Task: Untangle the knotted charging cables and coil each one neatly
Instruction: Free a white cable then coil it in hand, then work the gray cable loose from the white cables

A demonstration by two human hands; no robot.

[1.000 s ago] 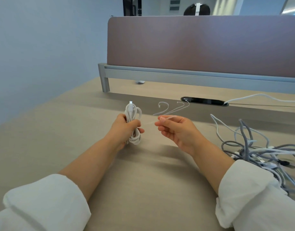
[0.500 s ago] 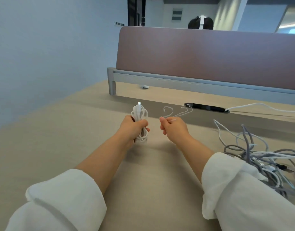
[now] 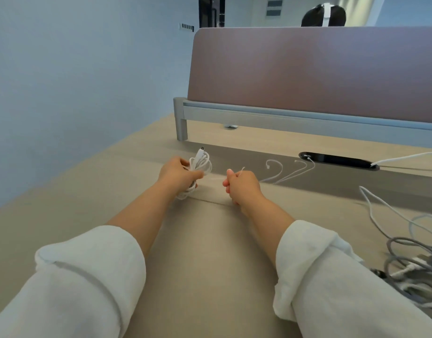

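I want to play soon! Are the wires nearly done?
Not yet. One white cable is coiled, gripped in the left hand. The right hand pinches a thin strand, maybe to tie it. The pile of cables on the right still looks tangled.

The one view comes from the person's head, above the near edge of the surface (image 3: 210, 264), and faces forward and down toward the partition (image 3: 307, 74) that closes off the far side. The wide lens bends the wall (image 3: 75, 81) left of the partition. Both rolled sleeves fill the bottom corners, closest to the lens. The hands sit mid-frame on the near side of the partition. They are close enough to show the coiled cable (image 3: 201, 162) gripped in the left hand (image 3: 178, 174) and the thin strand (image 3: 242, 169) pinched in the right hand (image 3: 244, 189). The frame's right edge cuts through the cable tangle (image 3: 417, 259) near-right of the partition.
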